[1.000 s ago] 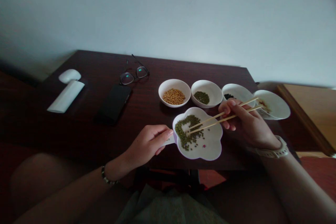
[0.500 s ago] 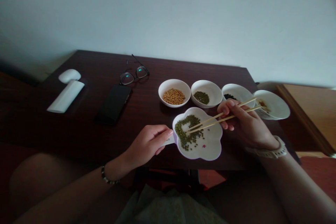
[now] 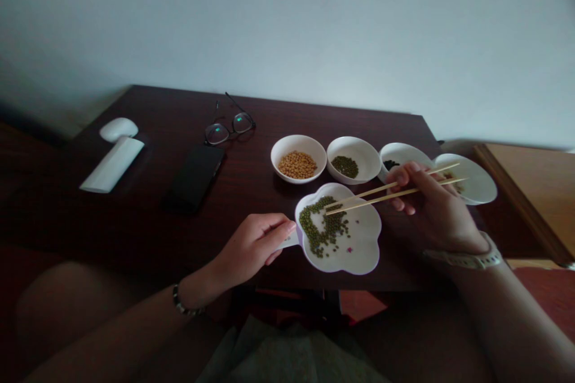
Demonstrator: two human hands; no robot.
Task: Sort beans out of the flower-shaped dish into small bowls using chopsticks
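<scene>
My left hand grips the short handle of a white, flower-shaped dish with a purple rim. Green mung beans lie mostly in the dish's left half, beside a small pinkish mark. My right hand is closed around a pair of wooden chopsticks, their tips among the beans near the dish's upper middle. I cannot tell whether a bean is between the tips. Beyond the dish stands a white bowl of yellow soybeans, then a bowl with some mung beans.
Farther right are a bowl with dark beans, partly behind my right hand, and a bowl with brownish bits. Glasses, a black phone, a white cylinder and a rounded white object occupy the table's left side.
My right hand and the chopsticks have shifted right and slightly up, with the tips moving across the beans. My left hand and the dish have stayed in place.
</scene>
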